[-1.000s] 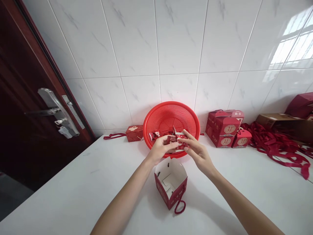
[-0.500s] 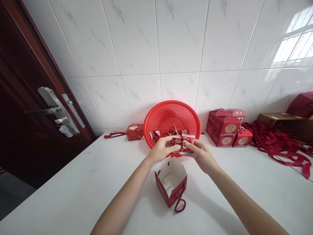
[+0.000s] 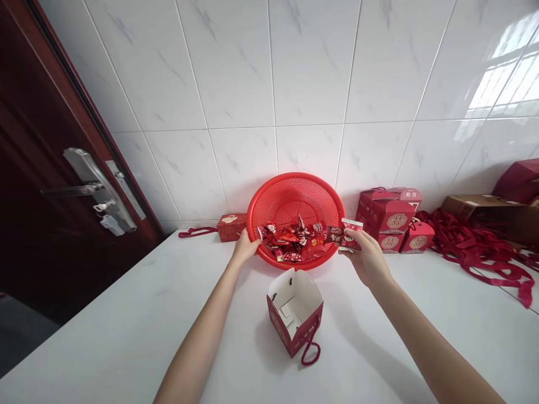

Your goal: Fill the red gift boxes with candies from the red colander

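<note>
My left hand grips the left rim of a red plastic basket, its thumb over the edge. The basket leans up against the wall, and red wrapped sweets lie in its lower part. Beside the basket's right rim, my right hand is closed on red candy packets, one dark red and one with white ends; how many it holds I cannot tell. In front of the basket stands an open red gift box with a white inside and a dark red cord loop hanging at its front.
Closed red gift boxes are stacked at the right by the wall. Farther right lie tangled red ribbons and a cardboard box. Left of the basket sits a small red box. A door stands at the left.
My hands have moved apart. The left went from the packets to the basket's left rim. The right carried the packets rightward, so the sweets in the basket now show.
</note>
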The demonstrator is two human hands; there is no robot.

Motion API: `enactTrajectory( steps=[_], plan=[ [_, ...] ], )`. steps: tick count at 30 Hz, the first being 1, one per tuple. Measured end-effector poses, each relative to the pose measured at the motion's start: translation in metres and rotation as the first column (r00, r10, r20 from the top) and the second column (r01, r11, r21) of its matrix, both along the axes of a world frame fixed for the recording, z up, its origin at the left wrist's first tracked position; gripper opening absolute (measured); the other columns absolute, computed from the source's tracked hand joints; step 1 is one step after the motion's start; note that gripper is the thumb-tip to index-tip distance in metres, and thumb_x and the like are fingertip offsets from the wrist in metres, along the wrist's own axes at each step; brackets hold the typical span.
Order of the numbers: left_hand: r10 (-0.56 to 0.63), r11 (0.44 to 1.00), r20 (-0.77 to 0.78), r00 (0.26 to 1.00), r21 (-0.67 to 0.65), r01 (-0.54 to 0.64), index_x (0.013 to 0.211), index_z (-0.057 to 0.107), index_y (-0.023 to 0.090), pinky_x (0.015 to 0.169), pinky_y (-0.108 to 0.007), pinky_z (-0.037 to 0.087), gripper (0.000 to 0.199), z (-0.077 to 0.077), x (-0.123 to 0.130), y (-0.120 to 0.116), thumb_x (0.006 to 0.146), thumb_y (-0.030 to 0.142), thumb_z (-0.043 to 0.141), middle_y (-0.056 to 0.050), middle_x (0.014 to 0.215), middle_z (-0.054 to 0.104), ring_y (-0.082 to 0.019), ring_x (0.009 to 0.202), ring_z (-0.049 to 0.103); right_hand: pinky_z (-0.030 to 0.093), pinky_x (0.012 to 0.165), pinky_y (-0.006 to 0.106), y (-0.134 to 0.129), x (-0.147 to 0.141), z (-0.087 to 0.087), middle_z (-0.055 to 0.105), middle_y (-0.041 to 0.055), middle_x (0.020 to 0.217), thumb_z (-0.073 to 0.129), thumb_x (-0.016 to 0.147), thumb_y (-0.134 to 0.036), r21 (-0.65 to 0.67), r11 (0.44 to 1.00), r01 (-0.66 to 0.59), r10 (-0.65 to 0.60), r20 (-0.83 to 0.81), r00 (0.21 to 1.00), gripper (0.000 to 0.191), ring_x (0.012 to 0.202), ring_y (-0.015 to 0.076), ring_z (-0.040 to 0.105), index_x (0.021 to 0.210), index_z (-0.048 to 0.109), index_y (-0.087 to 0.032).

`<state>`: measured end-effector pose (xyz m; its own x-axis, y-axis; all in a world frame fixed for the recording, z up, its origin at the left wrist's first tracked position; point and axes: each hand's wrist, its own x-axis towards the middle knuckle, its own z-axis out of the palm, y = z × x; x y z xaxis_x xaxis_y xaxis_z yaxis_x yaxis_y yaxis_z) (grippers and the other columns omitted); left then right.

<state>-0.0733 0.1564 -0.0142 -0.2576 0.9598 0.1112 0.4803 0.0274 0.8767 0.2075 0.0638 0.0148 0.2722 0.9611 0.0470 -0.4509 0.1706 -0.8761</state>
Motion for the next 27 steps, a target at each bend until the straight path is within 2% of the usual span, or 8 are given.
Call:
enactTrajectory(
  steps=[3,6,11,17,19,21,24,27],
  plan=[
    [-0.068,0.994,0.058,0.996,-0.078,0.072,0.116,0.052,0.018,0.07,-0.03,0.059,0.042,-0.004,0.003,0.0,0.076,0.013,0.063,-0.014,0.119,0.069,-0.024,0.094,0.072,0.053,0.052,0.023,0.001,0.003,0.0,0.07,0.001,0.073,0.087,0.057,-0.035,0.003,1.0,0.009,-0.009,-0.001,1.0,0.026,0.065,0.0141,0.061,0.073,0.074,-0.02],
    [-0.107,0.985,0.099,0.989,-0.123,0.119,0.111,0.052,0.02,0.058,-0.025,0.057,0.04,0.004,0.003,-0.005,0.073,0.015,0.063,-0.011,0.114,0.07,-0.021,0.083,0.072,0.054,0.055,0.024,0.002,0.006,-0.001,0.072,0.002,0.077,0.086,0.06,-0.035,0.009,1.0,0.005,-0.005,0.011,1.0,0.024,0.068,0.0153,0.063,0.076,0.074,-0.02],
    [-0.206,0.947,0.146,0.968,-0.219,0.234,0.087,0.059,0.02,0.058,-0.028,0.058,0.028,0.021,-0.003,-0.018,0.061,0.021,0.069,-0.004,0.075,0.073,-0.023,0.07,0.072,0.055,0.056,0.024,0.002,0.005,0.0,0.072,0.0019,0.079,0.084,0.06,-0.034,0.021,1.0,-0.006,0.005,0.018,1.0,0.028,0.068,0.0151,0.064,0.083,0.075,-0.02],
    [-0.295,0.891,0.084,0.952,-0.336,0.305,0.08,0.064,0.021,0.058,-0.031,0.057,0.023,0.029,-0.009,-0.028,0.059,0.028,0.071,-0.004,0.064,0.072,-0.022,0.058,0.069,0.056,0.057,0.025,0.002,0.005,-0.003,0.072,0.0029,0.08,0.085,0.063,-0.035,0.029,0.998,-0.058,0.057,0.046,0.997,0.025,0.069,0.0163,0.066,0.08,0.074,-0.02],
    [-0.31,0.891,0.017,0.951,-0.344,0.297,0.078,0.065,0.022,0.061,-0.034,0.057,0.022,0.032,-0.012,-0.029,0.059,0.028,0.073,-0.005,0.067,0.073,-0.025,0.062,0.07,0.057,0.058,0.026,0.002,0.005,-0.004,0.074,0.0039,0.082,0.085,0.064,-0.035,0.033,0.997,-0.074,0.073,0.05,0.996,0.026,0.071,0.0174,0.068,0.081,0.075,-0.019],
    [-0.308,0.911,-0.054,0.95,-0.305,0.278,0.08,0.068,0.022,0.074,-0.037,0.058,0.025,0.036,-0.012,-0.03,0.056,0.023,0.075,-0.006,0.079,0.076,-0.03,0.081,0.073,0.058,0.06,0.027,0.003,0.005,-0.004,0.075,0.0047,0.083,0.087,0.063,-0.035,0.028,0.996,-0.081,0.08,0.048,0.996,0.027,0.073,0.0182,0.069,0.08,0.075,-0.019],
    [-0.249,0.968,-0.21,0.945,-0.09,0.235,0.095,0.072,0.022,0.099,-0.04,0.049,0.039,0.042,-0.005,-0.034,0.056,0.018,0.075,-0.009,0.114,0.074,-0.035,0.119,0.062,0.058,0.059,0.026,0.004,0.003,-0.005,0.075,0.0052,0.083,0.088,0.06,-0.035,0.012,0.996,-0.085,0.085,0.043,0.995,0.028,0.073,0.0185,0.069,0.08,0.076,-0.018],
    [-0.376,0.914,-0.301,0.876,0.034,0.404,0.103,0.076,0.022,0.098,-0.036,0.049,0.035,0.043,0.011,-0.04,0.069,0.027,0.072,-0.008,0.119,0.074,-0.031,0.117,0.064,0.056,0.055,0.025,0.005,0.002,-0.006,0.075,0.0049,0.081,0.088,0.059,-0.035,-0.004,0.996,-0.086,0.086,0.041,0.995,0.029,0.071,0.0176,0.068,0.08,0.077,-0.018]
  ],
)
